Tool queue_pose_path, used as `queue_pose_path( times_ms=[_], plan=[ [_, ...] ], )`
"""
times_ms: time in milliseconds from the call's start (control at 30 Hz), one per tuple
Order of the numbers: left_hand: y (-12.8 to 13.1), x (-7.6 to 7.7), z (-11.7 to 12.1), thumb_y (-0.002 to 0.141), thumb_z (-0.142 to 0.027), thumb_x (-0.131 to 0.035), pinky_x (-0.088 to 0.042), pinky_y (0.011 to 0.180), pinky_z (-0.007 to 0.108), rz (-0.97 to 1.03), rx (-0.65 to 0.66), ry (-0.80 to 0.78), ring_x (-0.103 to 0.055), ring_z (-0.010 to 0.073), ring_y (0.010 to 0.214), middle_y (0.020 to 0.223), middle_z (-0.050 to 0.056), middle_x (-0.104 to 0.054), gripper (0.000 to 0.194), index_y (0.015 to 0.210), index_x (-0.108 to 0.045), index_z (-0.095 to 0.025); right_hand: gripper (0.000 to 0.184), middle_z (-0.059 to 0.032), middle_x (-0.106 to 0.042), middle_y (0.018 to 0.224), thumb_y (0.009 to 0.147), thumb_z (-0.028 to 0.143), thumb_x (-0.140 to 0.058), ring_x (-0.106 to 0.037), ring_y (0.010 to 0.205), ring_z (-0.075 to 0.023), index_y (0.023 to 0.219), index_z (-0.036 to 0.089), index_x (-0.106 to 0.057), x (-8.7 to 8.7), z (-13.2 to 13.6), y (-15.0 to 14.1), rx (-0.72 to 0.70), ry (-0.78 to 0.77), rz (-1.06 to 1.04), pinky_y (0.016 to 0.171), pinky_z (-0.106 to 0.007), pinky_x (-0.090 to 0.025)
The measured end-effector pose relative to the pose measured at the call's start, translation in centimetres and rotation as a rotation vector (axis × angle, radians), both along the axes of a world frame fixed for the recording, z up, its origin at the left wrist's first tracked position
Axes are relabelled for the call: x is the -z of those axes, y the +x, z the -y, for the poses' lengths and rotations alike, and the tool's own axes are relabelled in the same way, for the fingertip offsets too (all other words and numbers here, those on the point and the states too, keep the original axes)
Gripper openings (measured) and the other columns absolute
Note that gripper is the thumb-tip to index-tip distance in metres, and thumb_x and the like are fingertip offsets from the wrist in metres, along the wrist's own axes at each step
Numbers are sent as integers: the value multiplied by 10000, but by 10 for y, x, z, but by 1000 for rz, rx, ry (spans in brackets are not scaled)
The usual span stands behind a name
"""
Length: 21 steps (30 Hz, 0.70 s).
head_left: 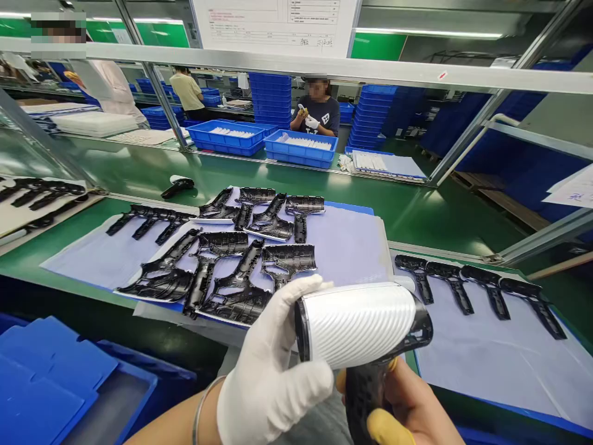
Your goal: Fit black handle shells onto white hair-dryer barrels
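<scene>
A gun-shaped plastic housing (365,321), with a white ribbed barrel and a black handle, is held up in front of me. My left hand (273,371), in a white glove, cups the barrel's black left end, its fingers over the top and the thumb below. Wrapped around the black handle is my right hand (412,402), with yellow finger covers on some fingers. Beyond my left hand, several black half shells (236,278) lie inner side up on a pale sheet (347,241). Another row of black half shells (463,287) lies to the right.
A single black and white part (178,185) lies on the green bench (315,182). Blue trays (301,151) with white parts stand behind a metal frame rail (296,65). A co-worker (317,111) sits beyond them. Blue bins (50,377) are at lower left.
</scene>
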<state>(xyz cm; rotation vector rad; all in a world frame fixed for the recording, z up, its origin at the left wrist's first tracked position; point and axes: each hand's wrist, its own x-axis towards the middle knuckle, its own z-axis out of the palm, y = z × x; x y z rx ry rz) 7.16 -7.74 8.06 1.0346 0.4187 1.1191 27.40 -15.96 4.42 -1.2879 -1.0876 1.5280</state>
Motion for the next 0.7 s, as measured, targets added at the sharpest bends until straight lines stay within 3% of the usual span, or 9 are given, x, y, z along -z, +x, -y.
queue_pose_path(
  times_ms=[100,233,433,567,700],
  plan=[
    [2,2,1,757,-336,-838,-508,1046,298,-16,4,-2,-646,243,1217,1315,32,-684,624,1318,-566,-364,663,-116,-650,1214,807,664,-698,-581,1136,-317,1322,259,-605,-1,-6,3,-29,108,122,1045,-403,-423],
    [1,2,2,743,-284,-852,-521,1033,309,-16,23,-10,-639,259,1236,1338,29,-679,647,1316,-571,-392,546,-97,-681,1085,830,662,-673,-597,1032,-299,1186,249,-676,6,-8,8,-29,124,239,969,-395,-459],
    [3,3,2,660,-113,-884,-537,989,249,-40,16,-8,-658,252,1214,1329,29,-690,755,1304,-606,-392,517,-159,-693,1192,765,592,-786,-593,1152,-380,1100,207,-705,20,-6,7,204,66,150,977,-490,-487],
    [4,2,3,619,-80,-896,-543,940,191,-49,15,-14,-684,228,1171,1311,4,-701,779,1271,-629,-412,407,-149,-754,1074,798,532,-788,-647,1103,-367,1010,185,-762,13,-14,6,64,95,129,1052,-541,-443],
    [5,-1,4,592,-214,-936,-551,947,228,-79,41,-40,-689,256,1160,1309,33,-700,758,1266,-627,-373,431,-155,-744,1146,812,552,-763,-630,1162,-377,1051,194,-785,10,-21,12,27,152,250,1031,-511,-484]
  ],
)
